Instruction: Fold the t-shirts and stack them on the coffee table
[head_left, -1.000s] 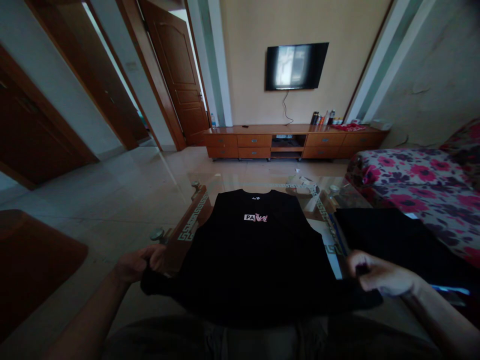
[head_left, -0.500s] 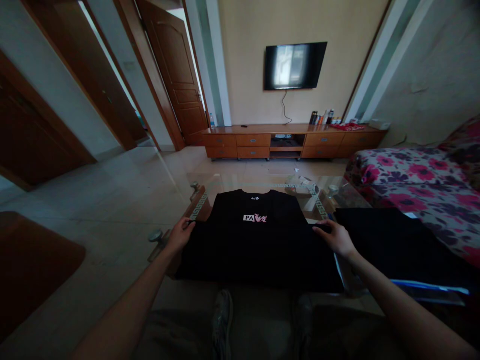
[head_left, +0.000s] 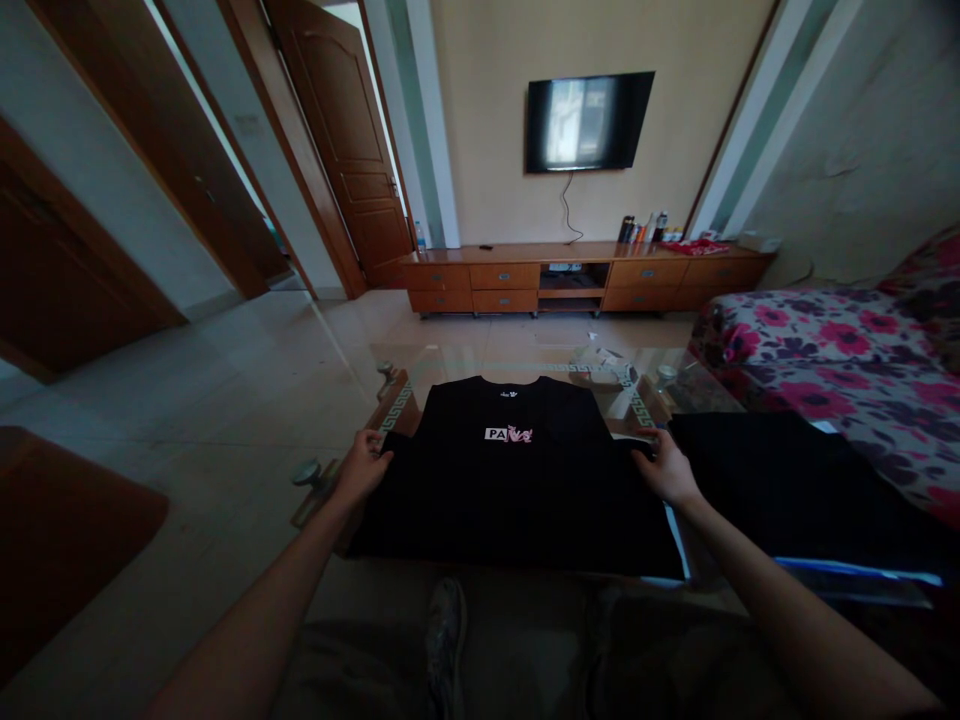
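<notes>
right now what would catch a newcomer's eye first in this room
First, the black shirt spread flat on the glass table in the middle, with a small pink and white print on its chest. The left hand and right hand each rest on a side edge of it. Beyond that, the television glows on the far wall, and a sofa with a pink flowered cover stands at the right.
</notes>
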